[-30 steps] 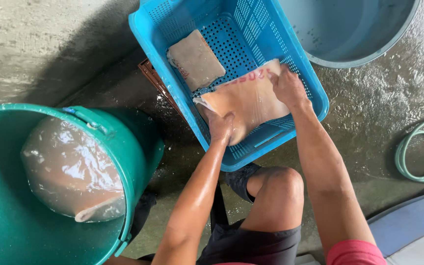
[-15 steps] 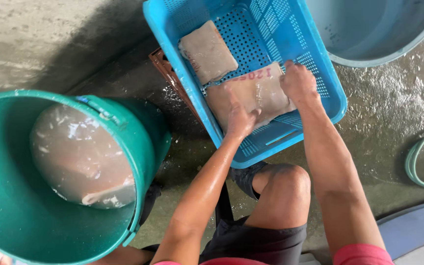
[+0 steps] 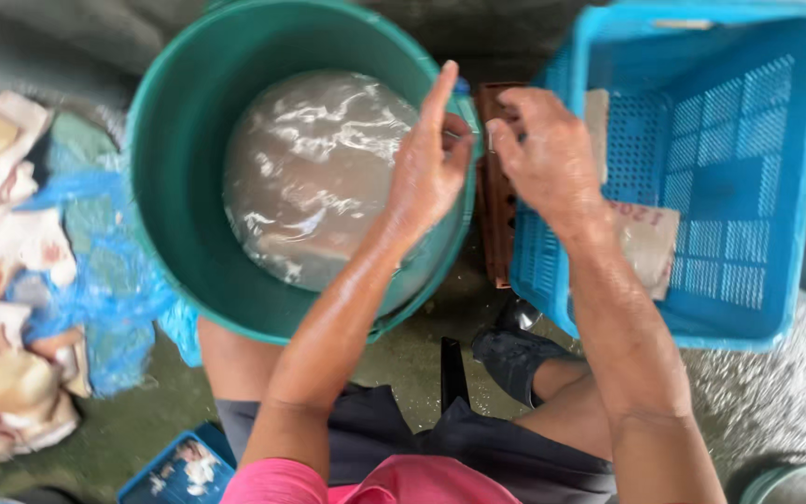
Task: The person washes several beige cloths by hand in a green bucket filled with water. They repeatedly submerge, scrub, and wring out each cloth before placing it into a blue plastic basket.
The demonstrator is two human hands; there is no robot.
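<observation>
Head view: you are looking straight down at both of your wet hands, which are hanging side by side between a bucket and a basket.
Left hand: it is hovering over the right rim of the green bucket; your fingers are loosely curled with the forefinger sticking up and out, and they are gripping nothing.
Right hand: it is hovering just right of your left fingertips, over the left wall of the blue basket; your fingers are bent downward and relaxed, and nothing is showing in their grasp.
Bucket contents: cloudy brownish water is lying directly below and left of your left fingers, and pale shapes are showing under its surface.
Basket contents: a flat pale slab is resting on the perforated floor, below and right of your right fingers; another pale piece is peeking out just beyond your right knuckles.
Between the containers: a reddish-brown brick-like block is sitting under the gap between your hands.
Far left of your left fingers: a heap of pale pieces is lying on blue plastic sheeting.
</observation>
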